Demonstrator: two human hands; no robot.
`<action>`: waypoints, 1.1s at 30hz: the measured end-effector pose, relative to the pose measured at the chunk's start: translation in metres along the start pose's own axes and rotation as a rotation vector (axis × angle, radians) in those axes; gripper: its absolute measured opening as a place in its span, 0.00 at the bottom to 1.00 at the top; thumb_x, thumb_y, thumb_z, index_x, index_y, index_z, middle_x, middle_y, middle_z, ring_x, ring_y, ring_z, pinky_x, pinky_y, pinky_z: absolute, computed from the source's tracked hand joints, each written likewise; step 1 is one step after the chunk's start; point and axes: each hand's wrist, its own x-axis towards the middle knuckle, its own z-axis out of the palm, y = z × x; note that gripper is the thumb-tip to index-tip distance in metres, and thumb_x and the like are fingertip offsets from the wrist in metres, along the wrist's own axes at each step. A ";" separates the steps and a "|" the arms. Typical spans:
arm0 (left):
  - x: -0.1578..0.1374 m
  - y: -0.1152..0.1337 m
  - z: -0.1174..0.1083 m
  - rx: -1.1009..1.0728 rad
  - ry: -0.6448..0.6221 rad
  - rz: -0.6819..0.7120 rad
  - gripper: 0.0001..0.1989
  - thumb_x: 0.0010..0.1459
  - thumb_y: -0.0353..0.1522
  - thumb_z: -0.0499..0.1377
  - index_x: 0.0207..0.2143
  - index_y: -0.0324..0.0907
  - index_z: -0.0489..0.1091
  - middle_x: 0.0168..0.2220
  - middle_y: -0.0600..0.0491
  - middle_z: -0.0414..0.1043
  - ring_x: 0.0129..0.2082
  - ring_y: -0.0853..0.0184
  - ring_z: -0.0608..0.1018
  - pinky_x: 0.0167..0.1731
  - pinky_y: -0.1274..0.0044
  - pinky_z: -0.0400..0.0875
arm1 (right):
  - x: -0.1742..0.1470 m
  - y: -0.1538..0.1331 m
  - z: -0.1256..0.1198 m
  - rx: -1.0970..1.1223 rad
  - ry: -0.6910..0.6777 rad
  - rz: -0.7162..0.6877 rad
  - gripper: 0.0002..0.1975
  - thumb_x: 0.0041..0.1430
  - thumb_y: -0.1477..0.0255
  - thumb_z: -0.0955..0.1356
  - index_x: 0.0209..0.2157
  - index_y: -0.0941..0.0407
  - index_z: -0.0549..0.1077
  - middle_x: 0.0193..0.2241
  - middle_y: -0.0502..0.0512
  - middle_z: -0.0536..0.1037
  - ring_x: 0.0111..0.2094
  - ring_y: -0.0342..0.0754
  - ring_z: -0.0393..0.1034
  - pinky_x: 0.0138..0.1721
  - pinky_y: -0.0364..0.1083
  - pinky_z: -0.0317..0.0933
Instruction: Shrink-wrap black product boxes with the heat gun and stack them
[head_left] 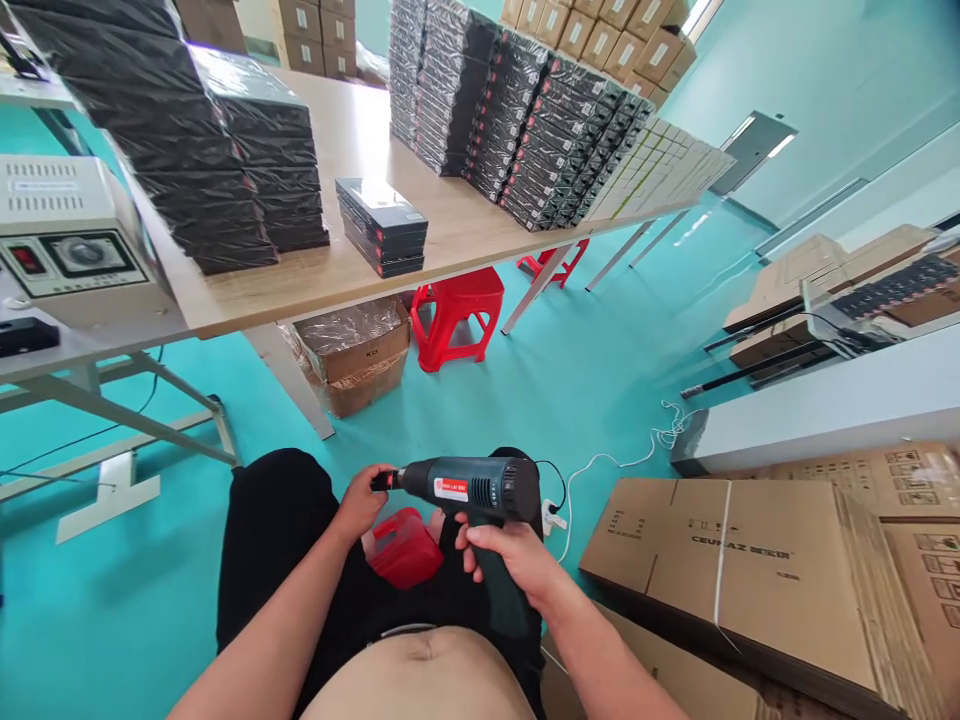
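Observation:
My right hand point(506, 550) is wrapped round the handle of a dark green heat gun point(469, 485) with a red and white label. The gun lies level above my lap, its metal nozzle pointing left. At the nozzle's tip, my left hand point(364, 505) has its fingers closed on a small black piece point(384, 481) with a reddish spot. Whether that piece is fixed to the nozzle or only held against it, I cannot tell. Below the gun, between my legs, is a red plastic stool point(405, 550).
A wooden table point(352, 95) bears tall stacks of wrapped black boxes point(450, 85) and a short stack point(382, 225) near its edge. Left stands a beige machine point(71, 240) with a dial. Flattened cartons point(720, 570) lie right; a white cable point(600, 460) crosses the floor.

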 end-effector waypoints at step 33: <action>-0.001 0.004 -0.002 0.010 -0.007 0.029 0.23 0.39 0.24 0.52 0.40 0.43 0.73 0.43 0.50 0.74 0.46 0.60 0.73 0.49 0.68 0.64 | 0.003 0.003 0.001 -0.060 -0.052 0.056 0.14 0.47 0.68 0.70 0.36 0.62 0.75 0.27 0.56 0.77 0.21 0.43 0.69 0.22 0.42 0.63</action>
